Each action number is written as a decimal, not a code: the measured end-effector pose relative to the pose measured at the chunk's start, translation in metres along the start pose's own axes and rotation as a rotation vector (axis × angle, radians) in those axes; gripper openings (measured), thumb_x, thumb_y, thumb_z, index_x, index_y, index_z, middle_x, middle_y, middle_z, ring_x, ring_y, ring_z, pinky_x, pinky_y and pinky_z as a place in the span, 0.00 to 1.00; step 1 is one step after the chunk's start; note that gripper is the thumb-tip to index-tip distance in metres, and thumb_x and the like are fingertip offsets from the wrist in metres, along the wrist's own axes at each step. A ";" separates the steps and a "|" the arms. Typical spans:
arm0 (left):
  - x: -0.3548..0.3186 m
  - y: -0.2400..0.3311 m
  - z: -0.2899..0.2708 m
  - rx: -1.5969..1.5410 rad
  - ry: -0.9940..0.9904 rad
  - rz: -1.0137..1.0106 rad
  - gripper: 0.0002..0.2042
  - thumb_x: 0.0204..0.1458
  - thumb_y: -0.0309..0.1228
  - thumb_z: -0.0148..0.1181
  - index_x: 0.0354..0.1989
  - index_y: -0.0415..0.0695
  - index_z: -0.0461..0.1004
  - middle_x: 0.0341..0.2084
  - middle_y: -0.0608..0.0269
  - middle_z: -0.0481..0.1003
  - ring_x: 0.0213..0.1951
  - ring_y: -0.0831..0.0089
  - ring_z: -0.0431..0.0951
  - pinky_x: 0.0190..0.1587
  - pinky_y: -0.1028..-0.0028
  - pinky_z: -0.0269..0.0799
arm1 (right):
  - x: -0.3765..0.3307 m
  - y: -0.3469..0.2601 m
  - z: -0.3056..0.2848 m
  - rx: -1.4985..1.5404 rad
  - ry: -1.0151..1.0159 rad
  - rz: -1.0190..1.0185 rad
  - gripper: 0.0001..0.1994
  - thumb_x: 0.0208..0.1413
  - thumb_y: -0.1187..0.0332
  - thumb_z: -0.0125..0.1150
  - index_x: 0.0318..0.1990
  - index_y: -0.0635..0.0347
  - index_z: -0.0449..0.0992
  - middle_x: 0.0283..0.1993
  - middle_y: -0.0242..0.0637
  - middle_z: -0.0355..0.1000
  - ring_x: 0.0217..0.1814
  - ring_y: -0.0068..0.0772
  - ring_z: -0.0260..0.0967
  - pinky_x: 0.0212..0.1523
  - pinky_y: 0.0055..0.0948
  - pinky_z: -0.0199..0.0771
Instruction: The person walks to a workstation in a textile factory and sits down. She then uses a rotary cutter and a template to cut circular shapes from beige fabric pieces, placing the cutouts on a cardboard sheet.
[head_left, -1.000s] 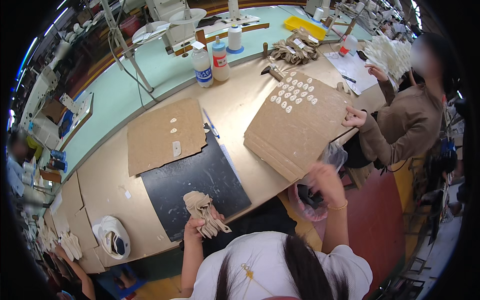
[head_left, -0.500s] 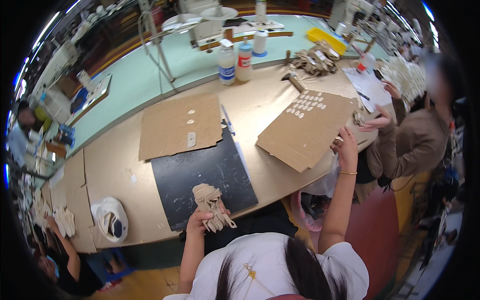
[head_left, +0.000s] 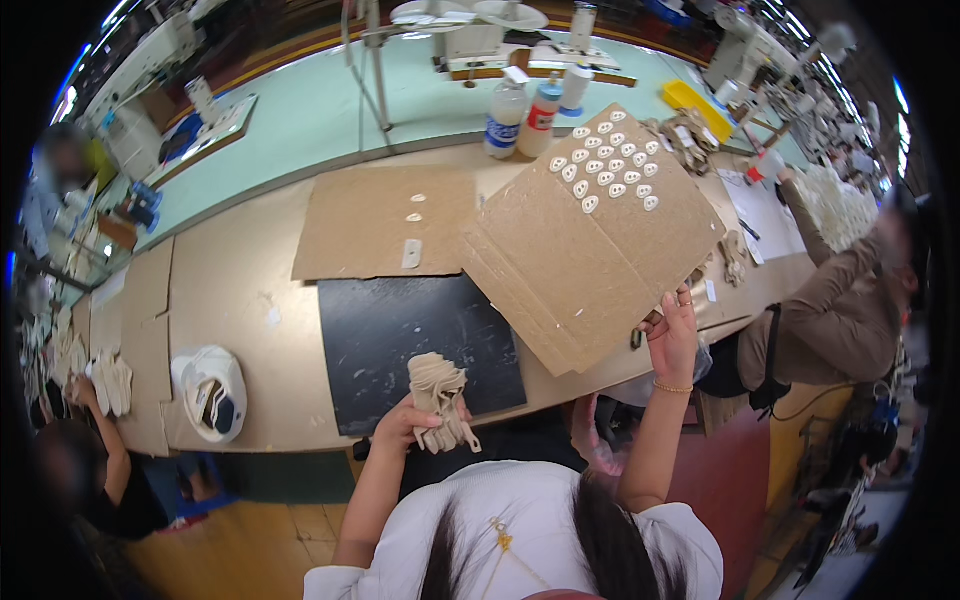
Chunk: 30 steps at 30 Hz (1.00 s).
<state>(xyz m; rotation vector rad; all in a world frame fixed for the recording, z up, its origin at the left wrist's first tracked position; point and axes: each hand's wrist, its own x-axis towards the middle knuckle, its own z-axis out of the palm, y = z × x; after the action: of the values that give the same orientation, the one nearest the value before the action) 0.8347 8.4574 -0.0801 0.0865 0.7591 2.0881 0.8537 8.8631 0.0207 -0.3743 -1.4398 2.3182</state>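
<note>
Left hand [head_left: 402,422] gripping cloth bundle [head_left: 437,388] at black mat's [head_left: 400,335] near edge; cardboard [head_left: 560,285] right of it, long axis roughly near-left to far-right; right hand [head_left: 674,330], the nearer one, pinching cardboard's near-right edge, board extending far-left from it

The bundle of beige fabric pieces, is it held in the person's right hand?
No, the left hand holds the bundle of beige fabric pieces, while the right hand holds the edge of a brown cardboard sheet.
</note>
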 end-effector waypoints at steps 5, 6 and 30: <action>-0.001 0.001 -0.001 0.072 0.000 -0.021 0.28 0.34 0.29 0.68 0.49 0.33 0.71 0.38 0.50 0.76 0.46 0.56 0.79 0.58 0.59 0.71 | 0.012 0.028 0.034 0.061 -0.120 0.037 0.18 0.68 0.69 0.50 0.62 0.54 0.58 0.51 0.39 0.74 0.38 0.33 0.79 0.32 0.28 0.82; -0.003 0.000 -0.001 0.051 0.002 -0.006 0.28 0.33 0.29 0.68 0.49 0.33 0.72 0.37 0.51 0.76 0.46 0.56 0.79 0.59 0.59 0.70 | 0.017 0.030 0.039 0.051 -0.138 0.035 0.18 0.68 0.69 0.50 0.62 0.54 0.58 0.51 0.39 0.74 0.37 0.33 0.79 0.32 0.28 0.82; -0.035 -0.019 -0.023 -0.128 -0.004 0.161 0.31 0.36 0.30 0.71 0.53 0.36 0.70 0.39 0.53 0.76 0.47 0.57 0.79 0.57 0.58 0.73 | 0.306 0.160 0.371 -1.122 -1.061 -0.271 0.13 0.65 0.65 0.55 0.49 0.63 0.80 0.41 0.34 0.80 0.43 0.27 0.74 0.50 0.27 0.71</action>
<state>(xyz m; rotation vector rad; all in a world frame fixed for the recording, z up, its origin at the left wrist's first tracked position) 0.8620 8.4272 -0.1020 0.0831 0.6322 2.2832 0.3970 8.6430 0.0322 0.8771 -2.9343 1.2088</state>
